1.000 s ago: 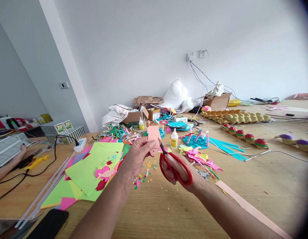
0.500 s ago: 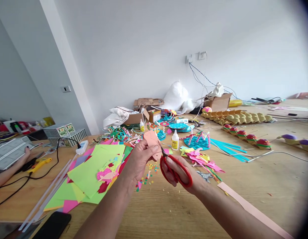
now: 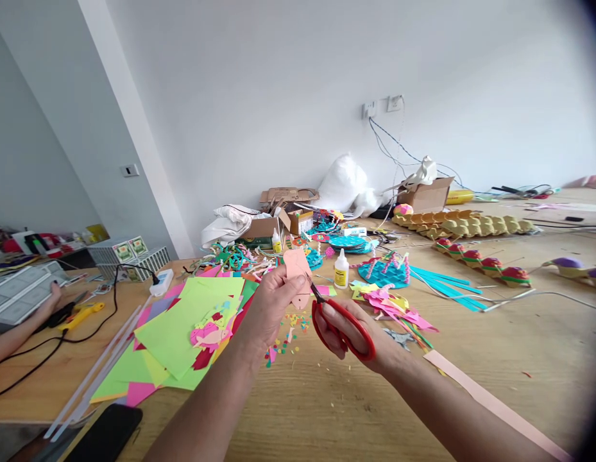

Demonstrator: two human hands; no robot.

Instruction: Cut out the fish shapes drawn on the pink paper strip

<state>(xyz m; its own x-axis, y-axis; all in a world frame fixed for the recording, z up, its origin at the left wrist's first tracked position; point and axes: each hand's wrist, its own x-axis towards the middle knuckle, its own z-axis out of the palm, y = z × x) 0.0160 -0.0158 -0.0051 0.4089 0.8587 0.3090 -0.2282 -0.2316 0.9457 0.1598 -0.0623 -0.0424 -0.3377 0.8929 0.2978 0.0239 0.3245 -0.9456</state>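
Note:
A small piece of peach paper (image 3: 296, 262) with drawn lines is pinched between the thumb and fingers of my left hand (image 3: 274, 298). My right hand (image 3: 346, 330) is closed around the red handles of a pair of scissors (image 3: 367, 343). The dark blades meet the paper's right edge, just beside my left thumb. Below my hands, tiny coloured paper bits (image 3: 289, 335) lie scattered on the wooden table (image 3: 298, 410). Left of my left hand, cut-out paper shapes (image 3: 210, 335) rest on a stack of green paper sheets (image 3: 167, 340).
A glue bottle (image 3: 341, 269) stands behind the scissors. Pink paper scraps (image 3: 382, 300), blue strips (image 3: 446, 283) and a peach paper strip (image 3: 485, 398) lie to the right. A phone (image 3: 108, 433) is at the front left. Another person's hand (image 3: 52, 298) holds a grey box at far left.
The peach paper has turned more upright in my left hand, and the scissors' blades have shifted slightly along its right edge. The whole view has moved a little.

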